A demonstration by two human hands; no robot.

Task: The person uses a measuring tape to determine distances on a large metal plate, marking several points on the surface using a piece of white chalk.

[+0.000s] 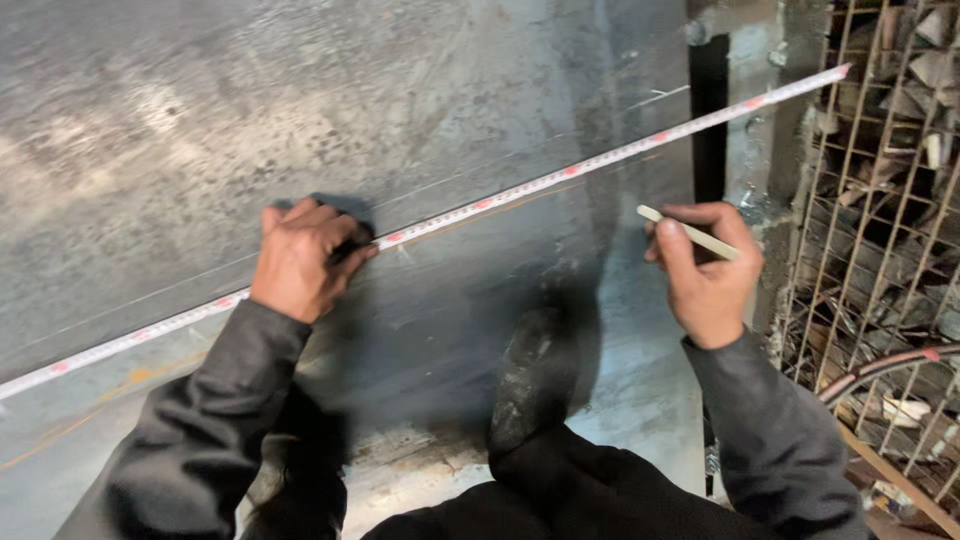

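Head view: left hand (300,258) fingers press tape measure (520,187); right hand (708,268) fingers pinch marking stick (690,233).

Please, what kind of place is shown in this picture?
Probably a metal workshop. A large steel sheet lies flat, a measuring tape stretched across it, and a wire mesh rack of scrap pieces stands beside it. The right hand holds a pale marking stick.

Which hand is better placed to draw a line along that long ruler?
Probably the right hand: it holds the pale marking stick and hovers free just below the measuring tape. The left hand is pressed on the tape, pinning it to the metal sheet.
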